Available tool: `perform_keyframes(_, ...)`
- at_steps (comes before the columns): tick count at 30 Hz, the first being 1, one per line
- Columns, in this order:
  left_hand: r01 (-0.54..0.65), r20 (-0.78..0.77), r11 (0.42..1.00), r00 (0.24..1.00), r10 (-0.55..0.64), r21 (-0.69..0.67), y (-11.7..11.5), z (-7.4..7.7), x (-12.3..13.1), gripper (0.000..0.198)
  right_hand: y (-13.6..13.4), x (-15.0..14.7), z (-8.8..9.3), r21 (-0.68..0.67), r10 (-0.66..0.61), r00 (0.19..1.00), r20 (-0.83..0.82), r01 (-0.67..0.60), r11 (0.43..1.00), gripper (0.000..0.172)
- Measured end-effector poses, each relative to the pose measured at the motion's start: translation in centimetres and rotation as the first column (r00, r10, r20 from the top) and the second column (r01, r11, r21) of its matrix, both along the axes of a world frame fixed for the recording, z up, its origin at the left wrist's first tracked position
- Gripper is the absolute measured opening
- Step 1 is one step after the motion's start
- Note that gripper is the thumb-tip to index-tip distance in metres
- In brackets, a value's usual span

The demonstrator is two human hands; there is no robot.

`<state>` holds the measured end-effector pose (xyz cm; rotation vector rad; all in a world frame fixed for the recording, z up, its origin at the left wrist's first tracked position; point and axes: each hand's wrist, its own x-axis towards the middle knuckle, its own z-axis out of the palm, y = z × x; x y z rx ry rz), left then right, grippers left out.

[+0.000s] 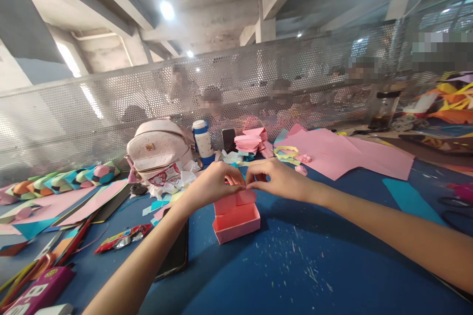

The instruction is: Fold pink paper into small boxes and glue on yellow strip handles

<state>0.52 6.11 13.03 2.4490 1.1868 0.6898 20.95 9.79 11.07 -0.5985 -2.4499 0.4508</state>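
Observation:
A small pink folded paper box (237,226) rests on the blue table in front of me, its inside facing up. At its back a pink paper flap (236,201) stands upright. My left hand (216,184) is above the flap, thumb and fingers closed in a pinch at its top. Opposite it, my right hand (273,177) pinches at the same spot, the two sets of fingertips meeting. The fingers partly cover the top of the flap, and what exactly lies between them is hard to see.
Behind the hands stand a pale pink backpack (158,145), a white-and-blue bottle (202,141) and folded pink paper pieces (251,142). Pink paper sheets (332,150) lie to the right. A dark phone (173,248) and a red wrapper (123,237) lie left. Perforated metal screen (236,74) behind.

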Motion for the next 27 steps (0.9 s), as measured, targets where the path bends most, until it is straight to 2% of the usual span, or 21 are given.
perform_keyframes(3,0.010,-0.009,1.000,1.000,-0.010,0.013,-0.1,0.0,0.1,0.008,0.2,0.1,-0.1,0.010,0.038,0.999,0.017,-0.039,0.999,0.008)
perform_keyframes(9,0.014,-0.012,0.998,1.000,-0.013,0.059,-0.6,0.2,0.3,0.010,0.8,0.2,-0.2,-0.132,0.132,0.991,-0.011,-0.132,0.982,0.009)
perform_keyframes(17,0.049,-0.027,0.998,0.999,-0.048,0.045,-0.6,-0.2,0.4,0.008,0.4,0.6,0.7,-0.109,0.216,0.975,0.059,-0.209,0.972,0.011)
perform_keyframes(23,0.041,-0.030,0.997,0.999,-0.039,0.068,-1.0,-0.1,0.6,0.009,0.4,0.7,1.0,-0.144,0.207,0.977,0.058,-0.197,0.970,0.010)
perform_keyframes(27,0.010,-0.014,0.996,1.000,-0.009,0.094,-1.0,0.4,0.4,0.008,0.9,0.5,0.5,-0.303,0.152,0.988,-0.019,-0.151,0.941,0.014)
